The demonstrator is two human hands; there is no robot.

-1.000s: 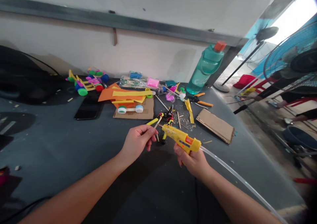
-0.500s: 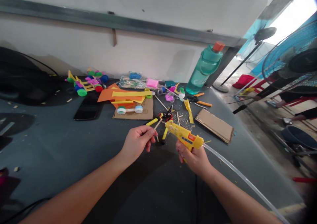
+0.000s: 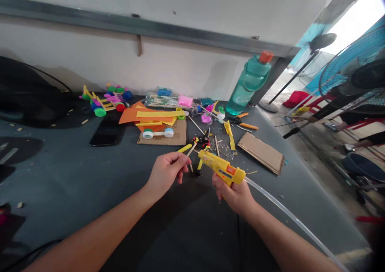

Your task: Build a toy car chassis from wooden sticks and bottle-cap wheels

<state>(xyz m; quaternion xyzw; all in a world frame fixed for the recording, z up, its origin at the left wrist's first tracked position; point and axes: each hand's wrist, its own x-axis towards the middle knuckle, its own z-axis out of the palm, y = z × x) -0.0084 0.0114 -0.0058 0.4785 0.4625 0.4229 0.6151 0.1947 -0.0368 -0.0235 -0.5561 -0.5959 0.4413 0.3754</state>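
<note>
Between thumb and fingers, my left hand [image 3: 170, 169] pinches a thin wooden stick [image 3: 191, 149], its upper end pointing up and right. My right hand [image 3: 231, 191] grips a yellow hot glue gun [image 3: 221, 167] by its handle. The gun's nozzle is close to the held stick; whether they touch I cannot tell. A long clear glue stick [image 3: 279, 206] trails out of the gun's rear. Just beyond both hands lie pliers with yellow-and-black handles [image 3: 186, 147]. A pair of bottle caps on a stick axle [image 3: 158, 134] rests on cardboard [image 3: 180, 137] further left.
Orange and yellow paper [image 3: 129, 115], a black phone [image 3: 105, 133] and small colourful wheeled models [image 3: 100, 103] are at the left. A teal bottle [image 3: 248, 83] leans rightward at the back. Loose cardboard [image 3: 261, 151] and orange-handled pliers [image 3: 249, 126] lie right. A fan [image 3: 355, 69] stands beyond the table.
The glue gun has shifted slightly left and down, its nozzle moving along the stick towards my left fingers. My left hand and its stick have barely moved.
</note>
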